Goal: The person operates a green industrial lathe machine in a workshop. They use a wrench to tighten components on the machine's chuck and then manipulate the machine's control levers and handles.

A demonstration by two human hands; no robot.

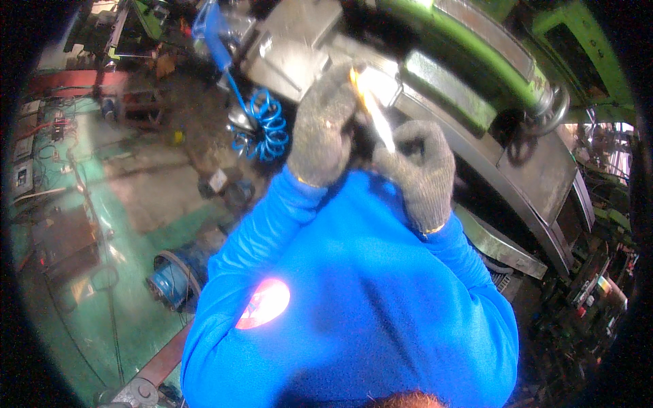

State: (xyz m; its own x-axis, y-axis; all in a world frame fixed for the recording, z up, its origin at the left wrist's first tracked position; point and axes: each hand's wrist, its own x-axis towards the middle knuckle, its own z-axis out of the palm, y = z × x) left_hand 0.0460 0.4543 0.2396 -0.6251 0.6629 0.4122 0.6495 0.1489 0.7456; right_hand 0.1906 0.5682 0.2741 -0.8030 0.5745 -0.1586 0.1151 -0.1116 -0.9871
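Observation:
Both my hands wear grey knit work gloves and are raised in front of my chest. Between them slants a slim, stick-like thing (pixel 377 119), glaring white with an orange-yellow upper end; glare hides its exact kind. My left hand (pixel 323 129) is closed by the upper end of this stick, its fingertips partly hidden. At the lower, pointed-looking end, my right hand (pixel 423 166) pinches with thumb and curled fingers. Beyond my hands lies a bright metal surface of the machine (pixel 286 58), with a thin dark rod on it.
A blue coiled air hose (pixel 262 126) hangs left of my left hand, below a blue handle (pixel 214 37). A green machine (pixel 449 92) with long metal rails (pixel 490 163) spans the right. On the green floor (pixel 136 326) at lower left stands a blue round motor-like body (pixel 173 279).

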